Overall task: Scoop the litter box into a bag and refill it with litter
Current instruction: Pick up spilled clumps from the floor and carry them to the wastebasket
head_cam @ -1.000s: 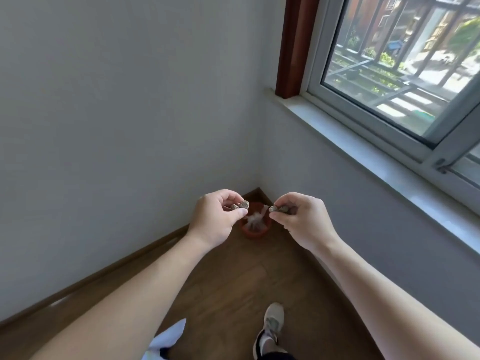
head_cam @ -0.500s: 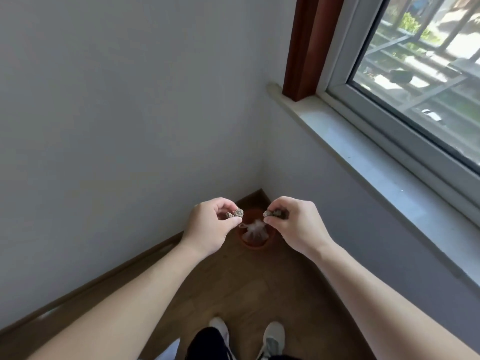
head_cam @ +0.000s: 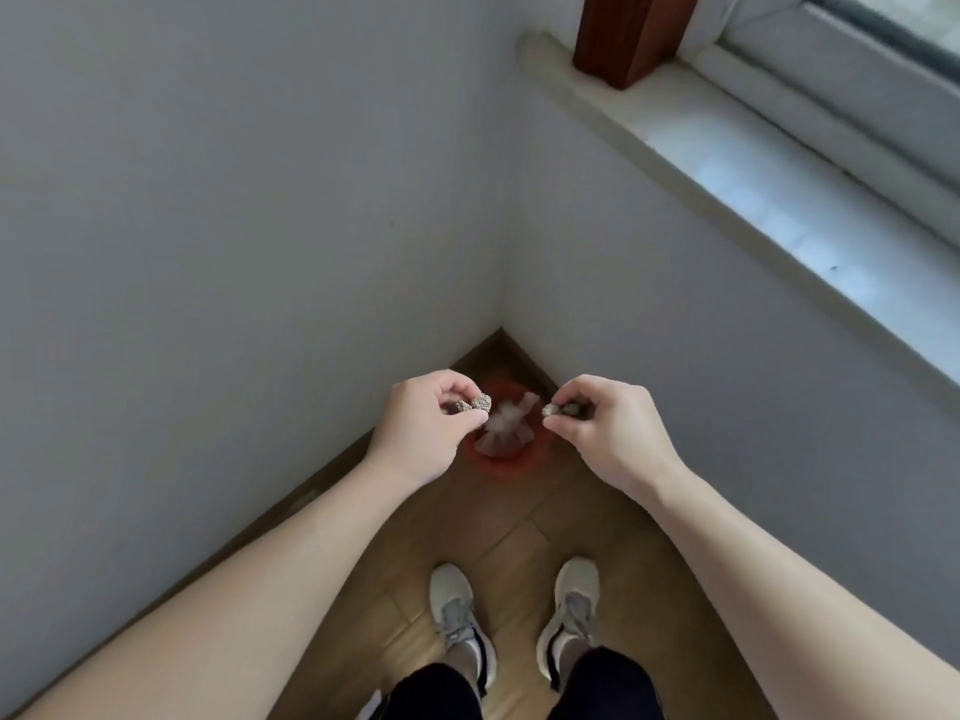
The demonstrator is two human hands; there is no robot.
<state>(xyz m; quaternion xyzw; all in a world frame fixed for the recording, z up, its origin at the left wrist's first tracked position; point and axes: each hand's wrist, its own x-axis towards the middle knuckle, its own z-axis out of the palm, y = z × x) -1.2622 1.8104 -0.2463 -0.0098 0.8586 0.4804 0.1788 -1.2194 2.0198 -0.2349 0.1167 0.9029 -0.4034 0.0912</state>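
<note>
Litter clump [head_cam: 475, 404] pinched in the left hand [head_cam: 423, 428], second clump [head_cam: 563, 409] in the right hand [head_cam: 608, 428], both over the bag [head_cam: 506, 428] in the floor's far corner.
Each hand is curled narrow, thumb and fingertips nipping its piece. The clumps are grey-brown, grainy and lumpy, the left rounder, the right longer. Below and between the hands, the thin, crinkled white bag sits in a round red bin [head_cam: 506, 466] on the brown wood-look floor [head_cam: 498, 522], where two plain pale walls meet. Nearer, two grey laced shoes [head_cam: 454, 610] stand side by side. A pale stone sill [head_cam: 727, 163] runs along the right wall.
</note>
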